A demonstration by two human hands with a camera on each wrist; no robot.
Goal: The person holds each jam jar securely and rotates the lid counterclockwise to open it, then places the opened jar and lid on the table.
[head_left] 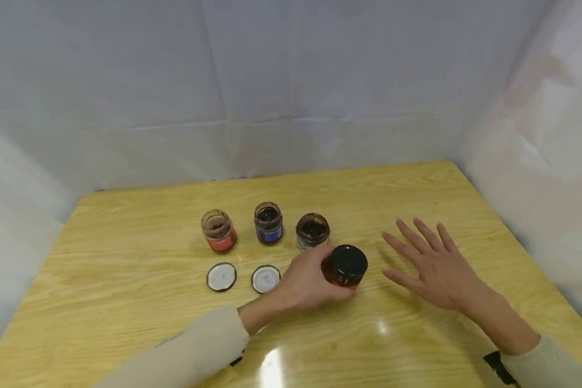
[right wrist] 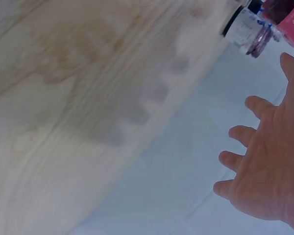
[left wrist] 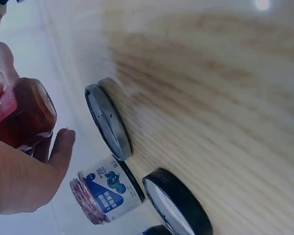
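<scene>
My left hand (head_left: 310, 277) grips a jar of dark red contents with a black lid (head_left: 349, 261), tilted a little above the table. In the left wrist view this jar (left wrist: 34, 115) shows a pink-red label partly covered by the fingers. To its right, my right hand (head_left: 438, 275) hovers with fingers spread, holding nothing. Three lidless jars stand behind: a red-labelled jar (head_left: 219, 231), a blue-labelled jar (head_left: 269, 223) and a jar with dark residue (head_left: 312, 230), partly hidden by the left hand.
Two jar lids lie inner side up on the wooden table (head_left: 126, 302): one lid (head_left: 221, 277) before the red-labelled jar, another lid (head_left: 265, 279) beside my left wrist. Pale sheeting (head_left: 291, 86) hangs behind the table and at both sides.
</scene>
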